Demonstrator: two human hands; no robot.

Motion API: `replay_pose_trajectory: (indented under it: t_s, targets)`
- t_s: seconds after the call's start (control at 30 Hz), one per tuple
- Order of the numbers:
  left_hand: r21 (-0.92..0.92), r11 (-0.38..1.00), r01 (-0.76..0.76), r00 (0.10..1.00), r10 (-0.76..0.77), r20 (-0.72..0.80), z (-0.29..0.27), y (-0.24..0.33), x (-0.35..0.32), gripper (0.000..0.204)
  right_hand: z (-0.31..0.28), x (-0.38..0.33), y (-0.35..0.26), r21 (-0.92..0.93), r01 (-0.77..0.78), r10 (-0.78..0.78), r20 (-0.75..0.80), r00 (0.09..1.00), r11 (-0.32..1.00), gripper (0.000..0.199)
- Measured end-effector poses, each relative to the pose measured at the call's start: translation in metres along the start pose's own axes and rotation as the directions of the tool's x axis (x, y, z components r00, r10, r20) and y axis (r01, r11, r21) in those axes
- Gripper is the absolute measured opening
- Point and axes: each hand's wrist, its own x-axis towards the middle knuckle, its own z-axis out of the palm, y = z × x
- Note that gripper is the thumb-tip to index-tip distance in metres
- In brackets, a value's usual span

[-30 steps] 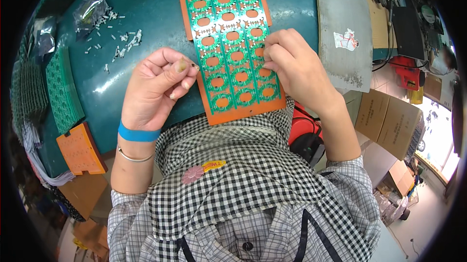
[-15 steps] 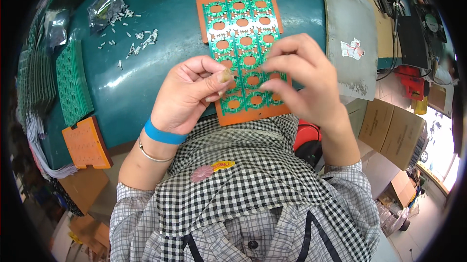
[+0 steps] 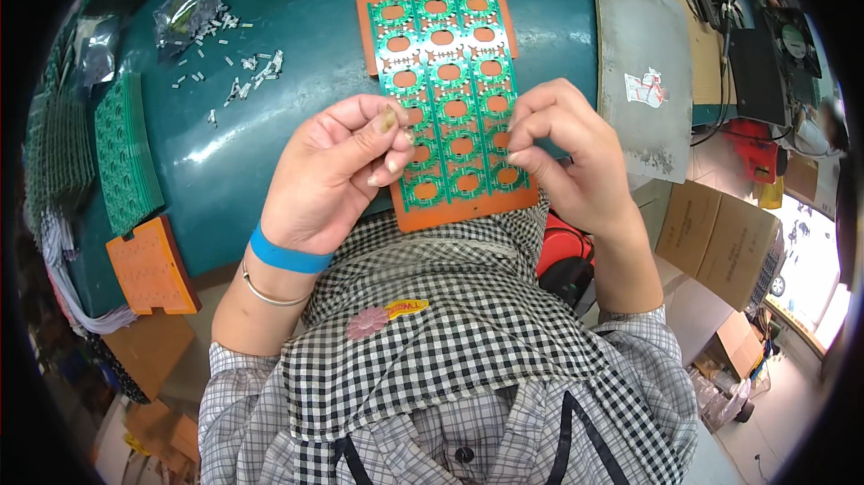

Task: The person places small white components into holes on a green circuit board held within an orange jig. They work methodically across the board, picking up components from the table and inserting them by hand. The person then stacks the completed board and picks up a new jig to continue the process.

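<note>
A green circuit board panel [image 3: 437,89] with rows of oval openings lies on an orange fixture plate [image 3: 463,214] at the front of the table. My left hand [image 3: 337,157] is over the panel's left edge. Its thumb and forefinger are pinched together, the other fingers curled; whatever they hold is too small or hidden to name. At the panel's right edge, my right hand [image 3: 576,157] has its thumb and fingers drawn together just over the lower rows. Anything between those fingertips cannot be made out.
Small white parts [image 3: 256,69] lie scattered by a clear plastic bag [image 3: 189,13] at the left. Stacked green boards [image 3: 129,157] and another orange plate [image 3: 151,266] stand along the left edge. A grey metal sheet [image 3: 643,44] lies at right, with a cardboard box [image 3: 720,242] below.
My right hand has come down to the panel's right edge, and its spread fingers have drawn together. My left hand stays pinched and has shifted slightly left; the whole view has shifted a little.
</note>
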Motion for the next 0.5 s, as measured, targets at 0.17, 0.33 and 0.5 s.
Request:
replay_pose_trajectory:
  t_s: [0.17, 0.33, 0.5]
  targets:
    - [0.022, 0.998, 0.058, 0.997, -0.057, -0.046, 0.010, -0.008, -0.001, 0.017, 0.021, 0.010, -0.010, 0.082, 0.098, -0.089, -0.112, 0.990, 0.992, 0.024]
    - [0.053, 0.998, -0.035, 0.999, 0.035, 0.002, 0.015, -0.009, -0.003, 0.021, 0.030, 0.018, -0.016, 0.094, 0.092, -0.078, -0.149, 0.986, 0.991, 0.022]
    - [0.228, 0.963, -0.146, 0.983, 0.167, -0.073, 0.025, -0.017, -0.007, 0.026, 0.031, 0.016, -0.018, 0.214, 0.003, 0.017, -0.093, 0.996, 0.977, 0.018]
